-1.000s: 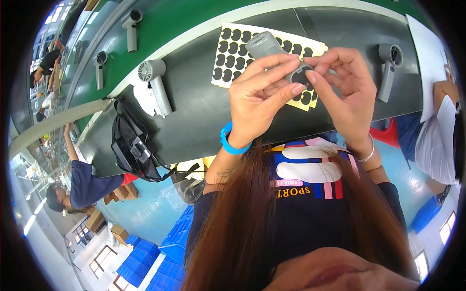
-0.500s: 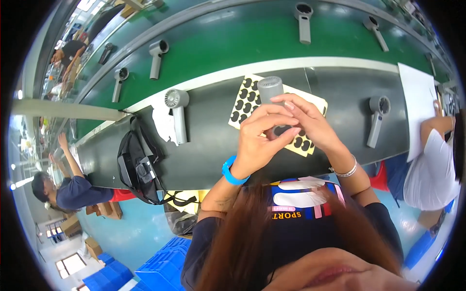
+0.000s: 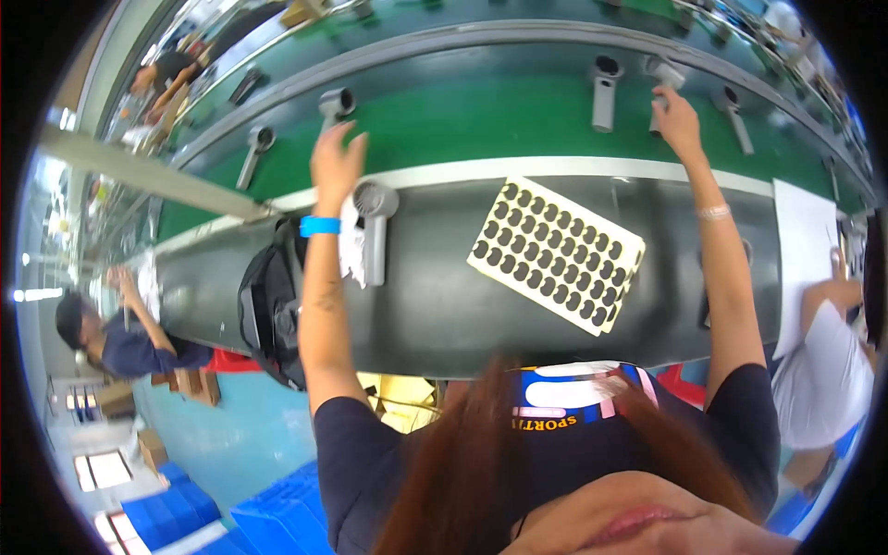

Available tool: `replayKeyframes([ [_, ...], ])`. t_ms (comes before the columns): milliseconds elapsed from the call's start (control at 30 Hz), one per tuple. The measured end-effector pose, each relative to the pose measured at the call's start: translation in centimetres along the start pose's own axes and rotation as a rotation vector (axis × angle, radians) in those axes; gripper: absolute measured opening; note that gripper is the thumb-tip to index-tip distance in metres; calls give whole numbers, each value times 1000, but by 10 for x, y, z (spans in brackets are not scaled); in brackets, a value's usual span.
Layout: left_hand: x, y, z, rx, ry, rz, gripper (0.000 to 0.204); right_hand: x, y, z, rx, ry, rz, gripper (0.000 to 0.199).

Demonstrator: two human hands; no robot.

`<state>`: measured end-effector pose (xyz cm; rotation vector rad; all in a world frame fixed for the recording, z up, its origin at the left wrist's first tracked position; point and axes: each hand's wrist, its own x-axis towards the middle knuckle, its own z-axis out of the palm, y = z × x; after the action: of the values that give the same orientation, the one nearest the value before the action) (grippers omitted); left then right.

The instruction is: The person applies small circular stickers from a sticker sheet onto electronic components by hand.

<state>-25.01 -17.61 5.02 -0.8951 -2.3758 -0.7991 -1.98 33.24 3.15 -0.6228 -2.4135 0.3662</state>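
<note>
My right hand (image 3: pixel 680 125) stretches out over the green belt, its fingers at the handle of a grey handheld fan (image 3: pixel 665 72) and seemingly closed on it. My left hand (image 3: pixel 338 166) is held out on the other side, fingers apart and empty, just short of another grey handheld fan (image 3: pixel 338 104) on the belt. Near my left forearm, a grey handheld fan (image 3: pixel 375 231) lies on the dark table, beside white crumpled material (image 3: pixel 352 245). Between my arms lies a pale yellow sheet of black, notched round stickers (image 3: pixel 555 254). My right forearm mostly hides one more fan on the table.
The green belt (image 3: pixel 481 120) runs along the far side, carrying several more fans, such as one fan (image 3: pixel 604 97). A black bag (image 3: pixel 268 310) sits at the table's left, by a slanting pale post (image 3: pixel 157 171). A white board (image 3: pixel 805 259) and co-workers flank the table.
My hands have parted from above the sticker sheet and reached forward. The fan that was between them is now at the belt in my right hand. The sticker sheet is uncovered.
</note>
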Motion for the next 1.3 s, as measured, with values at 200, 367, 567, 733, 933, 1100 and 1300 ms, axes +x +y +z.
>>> replayKeyframes([
  [200, -6, -87, 12, 296, -128, -181, 34, -2, 22, 23, -564, -38, -69, 32],
  [367, -2, 21, 16, -63, -113, 1, 35, -23, -63, 47, 51, -291, -88, 47],
  [567, -28, 133, 15, -426, -205, 291, 30, -23, -68, 83, 71, -268, -201, 30],
  [733, -56, 180, 23, -515, -128, 360, 40, -50, -138, -4, 905, -609, 143, 29],
  [933, -89, 235, 7, -379, -28, 403, 66, -129, -210, -92, 1254, -879, 298, 35],
  [1100, -117, 253, -22, -398, -289, 254, 64, -167, -212, -121, 1212, -918, 178, 40],
  [1300, -128, 202, -47, -955, -376, -67, 37, -188, -210, -128, 1021, -723, 76, 35],
])
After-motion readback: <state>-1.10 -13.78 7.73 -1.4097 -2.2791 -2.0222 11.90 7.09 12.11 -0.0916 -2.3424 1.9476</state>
